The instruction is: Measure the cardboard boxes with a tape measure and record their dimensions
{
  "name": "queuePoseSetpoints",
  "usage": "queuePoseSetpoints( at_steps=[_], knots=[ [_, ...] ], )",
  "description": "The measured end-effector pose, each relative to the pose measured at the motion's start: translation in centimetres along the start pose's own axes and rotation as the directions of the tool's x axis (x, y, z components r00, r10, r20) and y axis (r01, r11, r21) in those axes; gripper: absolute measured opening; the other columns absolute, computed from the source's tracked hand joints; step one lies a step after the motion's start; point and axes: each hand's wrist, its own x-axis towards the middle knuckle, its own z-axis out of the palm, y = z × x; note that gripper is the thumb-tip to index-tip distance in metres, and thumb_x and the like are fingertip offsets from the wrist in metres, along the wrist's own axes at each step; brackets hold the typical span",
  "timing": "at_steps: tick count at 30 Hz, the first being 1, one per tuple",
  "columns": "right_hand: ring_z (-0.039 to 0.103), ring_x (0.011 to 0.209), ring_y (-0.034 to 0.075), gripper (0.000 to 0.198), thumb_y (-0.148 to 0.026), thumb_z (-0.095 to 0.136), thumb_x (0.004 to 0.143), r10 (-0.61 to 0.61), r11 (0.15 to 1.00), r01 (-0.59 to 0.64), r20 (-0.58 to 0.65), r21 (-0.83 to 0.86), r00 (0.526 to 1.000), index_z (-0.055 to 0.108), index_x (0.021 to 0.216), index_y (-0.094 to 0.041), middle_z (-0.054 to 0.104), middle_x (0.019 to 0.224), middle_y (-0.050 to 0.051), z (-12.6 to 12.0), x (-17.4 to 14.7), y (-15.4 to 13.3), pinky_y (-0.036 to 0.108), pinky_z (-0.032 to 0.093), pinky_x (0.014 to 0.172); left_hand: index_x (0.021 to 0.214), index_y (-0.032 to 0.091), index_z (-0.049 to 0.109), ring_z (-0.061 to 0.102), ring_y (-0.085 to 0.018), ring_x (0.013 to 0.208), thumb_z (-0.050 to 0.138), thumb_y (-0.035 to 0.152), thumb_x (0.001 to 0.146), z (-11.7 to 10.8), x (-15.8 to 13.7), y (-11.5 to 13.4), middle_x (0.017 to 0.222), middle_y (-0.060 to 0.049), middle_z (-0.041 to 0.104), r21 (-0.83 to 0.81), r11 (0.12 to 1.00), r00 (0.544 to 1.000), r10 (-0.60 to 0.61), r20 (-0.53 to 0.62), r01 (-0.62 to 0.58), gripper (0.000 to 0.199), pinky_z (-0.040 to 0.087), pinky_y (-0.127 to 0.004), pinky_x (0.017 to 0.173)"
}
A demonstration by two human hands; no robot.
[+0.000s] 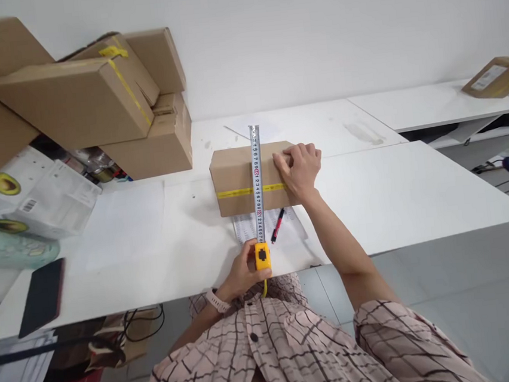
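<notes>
My left hand [244, 268] is closed around the yellow case of a tape measure [262, 256] near the table's front edge. The tape's blade runs straight away from me, over the top of a small cardboard box [235, 175], and its tip reaches past the box's far side. A strip of yellow tape crosses the box. My right hand [301, 167] rests on the box's right end, its fingers bent over the top; their undersides are hidden. A red and black pen [277, 225] lies on printed paper [291, 226] just in front of the box.
Large cardboard boxes [70, 100] are piled at the left. Near them are a white carton [43, 193], a green bottle [16, 245], white sheets [118, 225] and a dark phone or tablet [42, 295]. Another box [498, 77] sits on the white surface at far right.
</notes>
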Motion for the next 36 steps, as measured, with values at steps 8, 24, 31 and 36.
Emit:
queuePoseSetpoints(
  at_steps=[8, 24, 31, 36],
  knots=[
    [0.057, 0.112, 0.027, 0.043, -0.055, 0.042, 0.1, 0.009, 0.992, -0.016, 0.058, 0.128, 0.998, 0.069, 0.097, -0.022, 0.072, 0.111, 0.009, -0.3, -4.3, 0.8, 0.051, 0.031, 0.106, 0.13, 0.02, 0.048, 0.062, -0.021, 0.097, 0.081, 0.034, 0.068, 0.2, 0.0, 0.5, 0.111, -0.006, 0.064, 0.099, 0.995, 0.999, -0.024, -0.037, 0.027, 0.072, 0.051, -0.035, 0.086],
    [0.054, 0.056, 0.011, 0.044, -0.065, 0.059, 0.089, 0.076, 0.499, -0.402, 0.424, 0.767, 0.902, 0.06, 0.078, -0.022, 0.054, 0.062, -0.003, -6.1, -3.4, -4.6, 0.025, 0.042, 0.049, 0.146, 0.023, 0.035, 0.062, -0.024, 0.11, 0.085, 0.028, 0.068, 0.0, -0.1, 0.5, 0.123, -0.009, 0.063, 0.029, 0.999, 0.998, 0.016, 0.064, -0.018, 0.093, 0.049, -0.04, 0.097],
    [0.049, 0.051, 0.012, 0.054, -0.073, 0.061, 0.08, 0.093, 0.503, -0.674, 0.741, 0.541, 0.665, 0.055, 0.066, -0.021, 0.056, 0.055, -0.002, -4.1, -14.6, -3.8, 0.027, 0.04, 0.051, 0.16, 0.024, 0.007, 0.063, -0.026, 0.104, 0.082, 0.028, 0.072, 0.4, -0.1, 0.6, 0.116, -0.01, 0.063, -0.048, 0.999, 1.0, -0.015, -0.006, 0.014, 0.116, 0.051, -0.044, 0.093],
    [0.054, 0.062, 0.016, 0.052, -0.069, 0.044, 0.092, 0.341, 0.743, -0.607, 0.62, 0.284, 0.707, 0.055, 0.075, -0.022, 0.061, 0.064, 0.001, -3.9, -16.7, -1.7, 0.029, 0.04, 0.062, 0.161, 0.023, 0.008, 0.062, -0.024, 0.102, 0.078, 0.029, 0.074, 0.2, -0.1, 0.5, 0.114, -0.008, 0.062, 0.009, 1.0, 1.0, -0.022, -0.005, 0.022, 0.112, 0.05, -0.042, 0.093]
  ],
)
